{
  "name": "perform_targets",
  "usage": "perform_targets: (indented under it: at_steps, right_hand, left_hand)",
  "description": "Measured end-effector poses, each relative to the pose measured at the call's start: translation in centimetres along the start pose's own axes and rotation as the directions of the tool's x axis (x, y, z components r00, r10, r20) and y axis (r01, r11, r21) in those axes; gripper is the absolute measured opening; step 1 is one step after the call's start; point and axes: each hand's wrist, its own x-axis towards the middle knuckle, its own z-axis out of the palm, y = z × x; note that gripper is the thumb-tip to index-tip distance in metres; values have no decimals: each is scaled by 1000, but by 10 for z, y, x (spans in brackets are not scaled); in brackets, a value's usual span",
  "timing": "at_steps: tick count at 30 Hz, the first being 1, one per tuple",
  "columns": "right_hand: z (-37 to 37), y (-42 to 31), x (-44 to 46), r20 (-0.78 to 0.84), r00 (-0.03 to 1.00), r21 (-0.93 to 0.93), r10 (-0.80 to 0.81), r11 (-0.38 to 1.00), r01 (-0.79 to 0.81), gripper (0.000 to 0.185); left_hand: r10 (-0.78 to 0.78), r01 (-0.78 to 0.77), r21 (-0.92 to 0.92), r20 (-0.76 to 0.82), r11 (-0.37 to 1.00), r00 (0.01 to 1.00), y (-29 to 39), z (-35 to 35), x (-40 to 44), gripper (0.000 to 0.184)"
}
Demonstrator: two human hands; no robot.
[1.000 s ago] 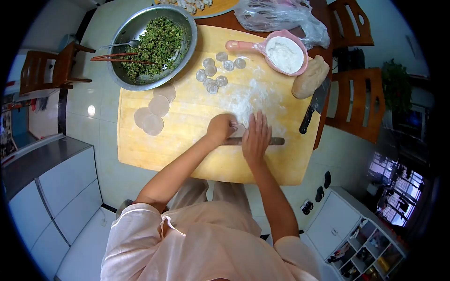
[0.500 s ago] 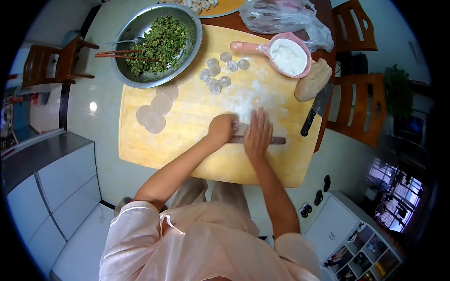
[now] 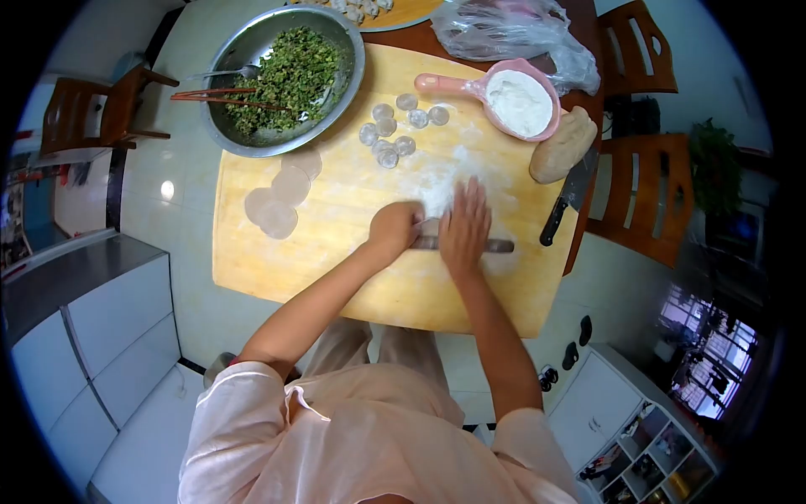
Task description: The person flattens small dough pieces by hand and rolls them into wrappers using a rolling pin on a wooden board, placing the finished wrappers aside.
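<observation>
On the wooden board, my left hand [image 3: 395,228] is closed with its fingers at the edge of a dough wrapper [image 3: 430,227], which is partly hidden between my hands. My right hand [image 3: 464,225] lies flat with fingers stretched out over a dark rolling pin [image 3: 500,246]. The pin's left part shows between the hands, below the visible dough. White flour [image 3: 442,186] is scattered just beyond. Several small dough discs [image 3: 385,128] lie farther up the board, and several rolled wrappers [image 3: 277,220] overlap at the left.
A steel bowl [image 3: 353,76] of chopped green filling, with a spoon and chopsticks, stands at the board's upper left. At the right are a pink scoop [image 3: 445,83] of flour, a dough lump [image 3: 564,147] and a black-handled knife [image 3: 552,222]. A plastic bag [image 3: 504,29] lies behind.
My right hand has slid slightly forward, away from my body, and the rolling pin has rolled a little the same way. My left hand stays almost in place at the wrapper.
</observation>
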Motion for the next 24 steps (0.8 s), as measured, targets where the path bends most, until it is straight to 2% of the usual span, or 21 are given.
perform_targets:
  at_steps: [1, 3, 4, 6, 7, 9, 10, 13, 14, 15, 17, 20, 21, 23, 24]
  right_hand:
    - [2, -2, 17, -33, 999, 20, 21, 1000, -20, 63]
    - [8, -1, 21, -39, 998, 2, 42, 999, -42, 63]
    - [10, 0, 23, -49, 997, -11, 51, 999, -51, 62]
    - [0, 0, -23, 48, 998, -39, 29, 999, -27, 61]
    - [-7, -1, -50, 103, 994, -52, 23, 998, -18, 61]
    - [-18, 1, -78, 103, 994, -47, -31, 998, 36, 60]
    - [-21, 1, -83, 102, 993, -40, -54, 998, 58, 60]
    - [0, 5, -30, 61, 997, -64, -55, 996, 59, 62]
    - [5, 3, -7, 31, 999, -45, -22, 999, 24, 62]
    - [6, 0, 18, 1, 1000, -28, 8, 1000, -8, 62]
    - [5, -2, 25, -19, 999, -6, 34, 999, -34, 63]
    - [-1, 3, -30, 13, 1000, 20, -9, 1000, 9, 63]
    - [-6, 3, -57, 120, 993, -37, -17, 999, 21, 62]
    - [-18, 6, -86, 102, 990, -6, -96, 995, 97, 61]
    - [-16, 6, -79, 101, 991, -18, -88, 996, 90, 60]
  left_hand:
    - [3, 5, 156, -50, 988, 999, 14, -1, 4, 6]
    - [-9, 13, 314, -12, 949, 1000, 14, 6, 18, 7]
    - [-3, 7, 296, -14, 955, 1000, 12, 5, 18, 6]
    - [8, -1, 250, -25, 968, 1000, 5, 2, 18, 5]
    - [-23, 28, 90, -58, 996, 998, -1, 1, 15, 4]
    - [-107, 80, -235, -101, 969, 989, -21, 0, 6, 3]
    - [-229, 247, -457, 96, 854, 969, -31, -1, 6, 5]
    - [-101, 114, -168, 82, 979, 992, -10, -8, -6, 8]
    - [15, -14, 33, -16, 999, 1000, 4, -7, -6, 14]
    - [30, -18, 167, -74, 986, 997, 12, -2, 0, 13]
    - [10, -2, 331, -23, 943, 1000, 13, 5, 16, 9]
    - [-6, 15, 223, -44, 975, 999, 11, -4, 12, 4]
    - [-16, 20, 69, -51, 997, 999, -1, -6, 8, 5]
    - [-123, 97, -304, -67, 948, 990, -29, 1, 3, 7]
    - [-97, 80, -304, -42, 949, 994, -31, 2, 2, 7]
